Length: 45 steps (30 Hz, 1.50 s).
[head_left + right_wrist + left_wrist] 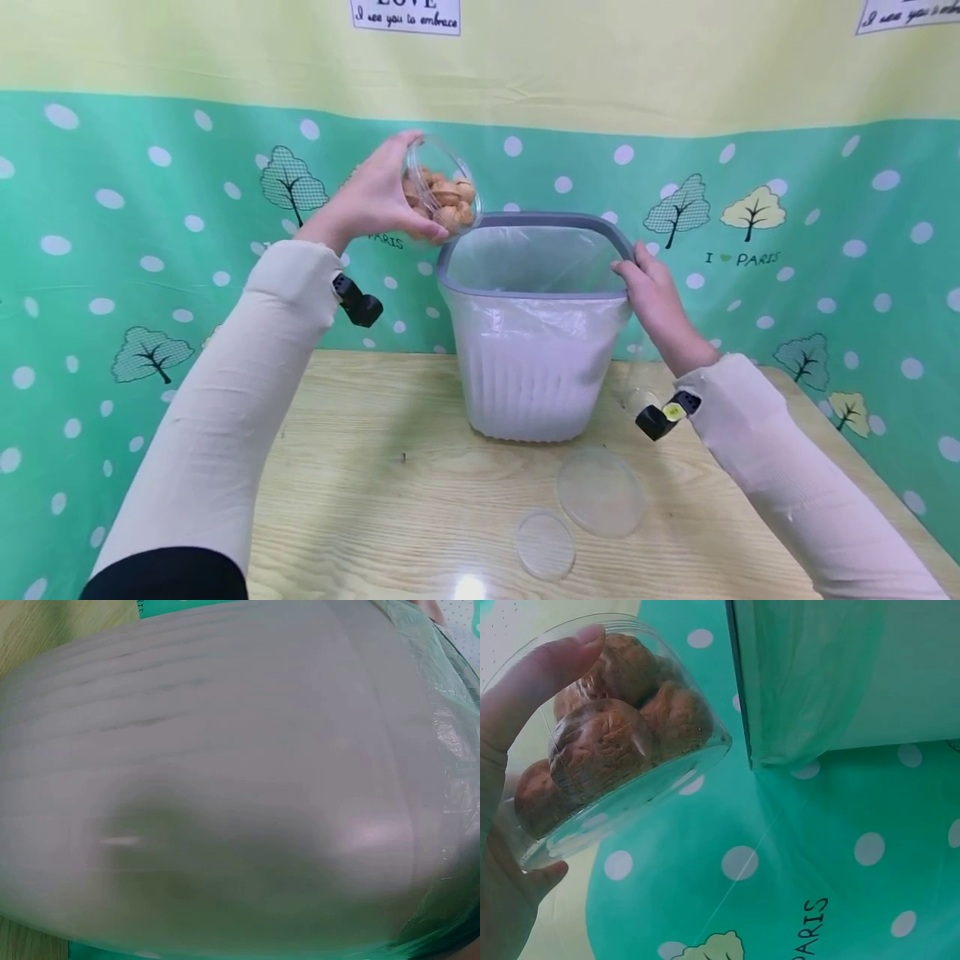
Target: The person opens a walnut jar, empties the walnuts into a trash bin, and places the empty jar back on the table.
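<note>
My left hand (pixel 372 190) grips a clear plastic jar (pixel 441 155), tilted and raised at the left side of a trash bin (pixel 536 367). Brown walnuts (pixel 604 746) lie inside the jar, pressed together against its wall in the left wrist view. The bin is white with a grey rim (pixel 540 293), and a thin see-through bag lines it and folds over the rim. With fingers and thumb, my right hand (pixel 660 302) holds the rim on the right side. The bin's pale ribbed wall fills most of the right wrist view.
Two round clear lids, a larger lid (pixel 602 492) and a smaller lid (pixel 545 545), lie on the wooden table (pixel 360 475) in front of the bin. Another clear container (pixel 637 392) stands right of the bin, partly behind my wrist. A green dotted cloth (pixel 202 275) hangs behind.
</note>
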Tool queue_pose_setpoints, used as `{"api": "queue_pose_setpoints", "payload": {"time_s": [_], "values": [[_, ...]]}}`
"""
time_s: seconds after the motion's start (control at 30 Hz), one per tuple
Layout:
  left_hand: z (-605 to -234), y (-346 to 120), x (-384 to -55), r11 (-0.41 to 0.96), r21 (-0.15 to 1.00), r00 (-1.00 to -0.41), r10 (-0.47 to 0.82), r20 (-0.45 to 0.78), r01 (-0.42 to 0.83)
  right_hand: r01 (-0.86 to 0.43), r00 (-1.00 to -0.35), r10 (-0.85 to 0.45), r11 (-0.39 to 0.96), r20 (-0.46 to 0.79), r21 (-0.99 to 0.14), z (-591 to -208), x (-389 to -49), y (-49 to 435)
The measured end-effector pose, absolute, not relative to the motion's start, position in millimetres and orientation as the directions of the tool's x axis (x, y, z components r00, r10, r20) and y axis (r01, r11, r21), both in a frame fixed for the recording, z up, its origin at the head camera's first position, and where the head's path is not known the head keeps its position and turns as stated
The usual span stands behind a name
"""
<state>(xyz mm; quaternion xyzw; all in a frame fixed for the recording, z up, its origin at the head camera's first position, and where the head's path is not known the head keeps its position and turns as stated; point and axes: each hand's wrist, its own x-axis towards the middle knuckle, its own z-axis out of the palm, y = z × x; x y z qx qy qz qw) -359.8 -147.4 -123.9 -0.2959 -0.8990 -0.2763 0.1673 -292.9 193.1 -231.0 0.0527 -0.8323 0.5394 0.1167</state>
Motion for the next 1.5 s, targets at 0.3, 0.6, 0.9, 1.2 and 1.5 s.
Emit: {"api": "queue_pose_setpoints", "payload": {"time_s": [0.3,0.6,0.9,1.2,1.5], "values": [[-120.0,-137.1,-361.8,0.690,0.334,-0.753,0.485,0.445,0.642,-0.244,-0.961,0.018,0.419,0.277,-0.875,-232.0,-292.3,197.4],[-119.6,-131.4,-364.2,0.714,0.211,-0.717,0.541,0.439,0.668,-0.250,-0.959,0.014,0.416,0.281,-0.874,-231.5,-294.4,196.5],[-117.5,-126.5,-366.0,0.735,0.108,-0.697,0.571,0.434,0.669,-0.243,-0.961,0.020,0.413,0.275,-0.878,-229.8,-293.9,196.4],[-116.5,-123.2,-367.3,0.749,0.022,-0.686,0.595,0.418,0.663,-0.237,-0.963,0.022,0.404,0.269,-0.883,-231.0,-291.7,195.3],[-115.3,-121.5,-365.6,0.745,-0.032,-0.672,0.618,0.407,0.666,-0.222,-0.966,0.034,0.402,0.257,-0.888,-228.7,-291.3,193.9]]}}
